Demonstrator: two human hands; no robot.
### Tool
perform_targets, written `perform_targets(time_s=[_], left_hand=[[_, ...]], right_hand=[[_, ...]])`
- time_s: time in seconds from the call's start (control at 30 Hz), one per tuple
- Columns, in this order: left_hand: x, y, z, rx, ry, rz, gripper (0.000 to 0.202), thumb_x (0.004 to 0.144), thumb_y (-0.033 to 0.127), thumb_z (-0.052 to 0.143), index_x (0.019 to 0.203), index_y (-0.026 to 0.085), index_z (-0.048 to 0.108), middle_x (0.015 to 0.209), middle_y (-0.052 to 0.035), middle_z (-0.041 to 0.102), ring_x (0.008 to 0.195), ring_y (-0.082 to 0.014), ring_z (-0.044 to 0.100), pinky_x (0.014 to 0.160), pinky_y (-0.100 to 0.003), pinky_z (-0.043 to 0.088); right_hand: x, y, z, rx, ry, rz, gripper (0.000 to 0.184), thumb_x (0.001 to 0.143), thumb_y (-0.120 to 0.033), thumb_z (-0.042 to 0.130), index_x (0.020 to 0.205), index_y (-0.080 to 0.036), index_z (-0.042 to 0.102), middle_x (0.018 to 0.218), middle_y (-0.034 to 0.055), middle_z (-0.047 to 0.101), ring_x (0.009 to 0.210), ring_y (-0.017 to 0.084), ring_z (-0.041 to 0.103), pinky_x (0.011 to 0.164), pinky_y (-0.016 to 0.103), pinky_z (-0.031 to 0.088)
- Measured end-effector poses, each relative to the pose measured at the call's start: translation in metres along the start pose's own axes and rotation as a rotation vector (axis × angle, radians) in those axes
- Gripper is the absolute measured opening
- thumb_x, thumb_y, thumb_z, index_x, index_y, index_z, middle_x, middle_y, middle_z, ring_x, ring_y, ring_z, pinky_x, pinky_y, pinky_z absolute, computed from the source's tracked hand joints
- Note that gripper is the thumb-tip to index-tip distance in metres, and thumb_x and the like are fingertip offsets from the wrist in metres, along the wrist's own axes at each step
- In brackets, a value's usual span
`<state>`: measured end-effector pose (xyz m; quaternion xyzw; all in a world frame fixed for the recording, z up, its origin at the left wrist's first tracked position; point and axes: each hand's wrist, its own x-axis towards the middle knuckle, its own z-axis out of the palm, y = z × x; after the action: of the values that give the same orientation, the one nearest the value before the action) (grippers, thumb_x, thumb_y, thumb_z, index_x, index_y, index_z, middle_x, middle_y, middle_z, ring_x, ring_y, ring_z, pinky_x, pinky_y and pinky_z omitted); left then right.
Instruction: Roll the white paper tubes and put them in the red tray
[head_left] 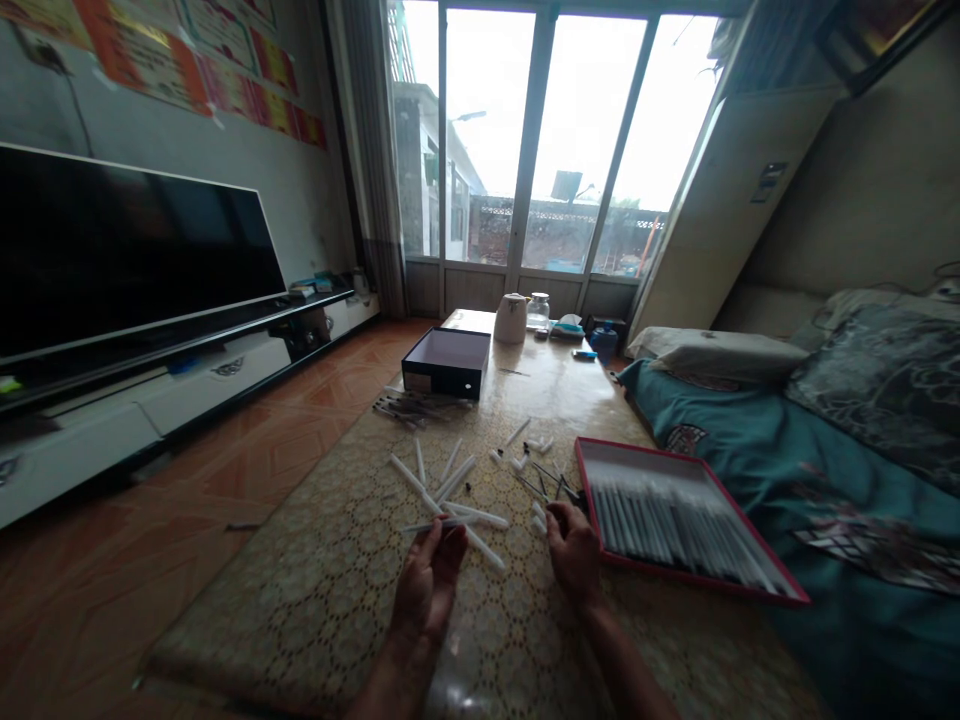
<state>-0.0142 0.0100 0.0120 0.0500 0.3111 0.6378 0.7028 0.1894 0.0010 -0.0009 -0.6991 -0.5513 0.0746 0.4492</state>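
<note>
My left hand [431, 575] pinches a thin, pale pen [420, 526], which lies nearly level across the fingertips above the table. Just beyond it, several white pen barrels [454, 480] are scattered at different angles. My right hand [574, 545] is closed, fingertips down among small white pieces [538, 518] and thin dark rods that look like refills [541, 488]. What those fingers hold, if anything, is too small to make out. Right beside that hand, a red-rimmed tray [694, 580] holds a row of pens [667, 520].
A dark open box [442, 378] stands farther back on the patterned table [300, 590], with a bundle of thin pens [420, 405] before it. A kettle [511, 320], a glass jar [538, 312] and a tissue pack [568, 326] are at the far end. The sofa [750, 440] borders the right side.
</note>
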Motion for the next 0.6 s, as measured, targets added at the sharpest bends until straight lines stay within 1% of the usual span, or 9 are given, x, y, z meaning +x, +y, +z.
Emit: perform_targets(time_s=[0.1,0.2,0.27,0.37,0.47,0.53,0.6], left_hand=[[0.007,0.002,-0.008,0.11,-0.057,0.049,0.015,0.081,0.004,0.051,0.082,0.013,0.063,0.073,-0.0064,0.071,0.067,-0.0163,0.068,0.063,-0.028,0.057],[0.01,0.002,-0.012,0.145,-0.09,0.069,0.014,0.081,0.005,0.051,0.083,0.013,0.062,0.074,-0.0063,0.07,0.068,-0.0156,0.068,0.066,-0.029,0.057],[0.01,0.002,-0.013,0.149,-0.076,0.074,0.014,0.081,0.005,0.051,0.083,0.013,0.062,0.075,-0.0059,0.07,0.068,-0.015,0.068,0.065,-0.028,0.057],[0.009,0.001,-0.011,0.153,-0.025,0.073,0.014,0.081,0.005,0.051,0.083,0.013,0.062,0.075,-0.0056,0.069,0.066,-0.0146,0.067,0.063,-0.026,0.057],[0.01,0.001,-0.01,0.162,-0.012,0.07,0.014,0.081,0.005,0.052,0.084,0.013,0.062,0.078,-0.0058,0.069,0.067,-0.0144,0.067,0.064,-0.026,0.057],[0.01,0.001,-0.011,0.167,-0.015,0.074,0.014,0.081,0.005,0.052,0.084,0.013,0.063,0.079,-0.0057,0.069,0.069,-0.0143,0.067,0.065,-0.026,0.056],[0.011,0.001,-0.012,0.168,-0.007,0.076,0.015,0.081,0.005,0.052,0.084,0.014,0.063,0.079,-0.0053,0.069,0.07,-0.0141,0.067,0.066,-0.026,0.056]], right_hand=[[0.022,0.009,0.0,-0.195,-0.06,-0.035,0.022,0.083,-0.018,0.042,0.086,-0.015,0.064,0.087,0.0093,0.065,0.083,0.019,0.06,0.074,0.027,0.044],[0.041,0.013,0.003,-0.252,-0.116,-0.051,0.02,0.081,-0.013,0.044,0.082,-0.016,0.065,0.086,0.0091,0.064,0.084,0.019,0.059,0.074,0.025,0.042],[0.052,0.013,0.009,-0.279,-0.142,-0.06,0.021,0.082,-0.012,0.045,0.082,-0.017,0.065,0.086,0.0089,0.064,0.084,0.018,0.059,0.074,0.024,0.04],[0.071,0.013,0.024,-0.312,-0.17,-0.063,0.022,0.083,-0.012,0.044,0.086,-0.017,0.065,0.087,0.0085,0.064,0.082,0.017,0.059,0.072,0.023,0.039],[0.093,0.015,0.042,-0.329,-0.191,-0.069,0.025,0.082,-0.009,0.044,0.094,-0.018,0.064,0.095,0.0085,0.064,0.086,0.016,0.058,0.072,0.021,0.037],[0.108,0.016,0.054,-0.336,-0.204,-0.07,0.026,0.081,-0.007,0.044,0.092,-0.018,0.064,0.096,0.0085,0.063,0.087,0.016,0.057,0.072,0.021,0.036],[0.121,0.017,0.064,-0.339,-0.218,-0.06,0.024,0.081,-0.007,0.044,0.085,-0.017,0.065,0.091,0.009,0.063,0.084,0.016,0.056,0.07,0.021,0.035]])
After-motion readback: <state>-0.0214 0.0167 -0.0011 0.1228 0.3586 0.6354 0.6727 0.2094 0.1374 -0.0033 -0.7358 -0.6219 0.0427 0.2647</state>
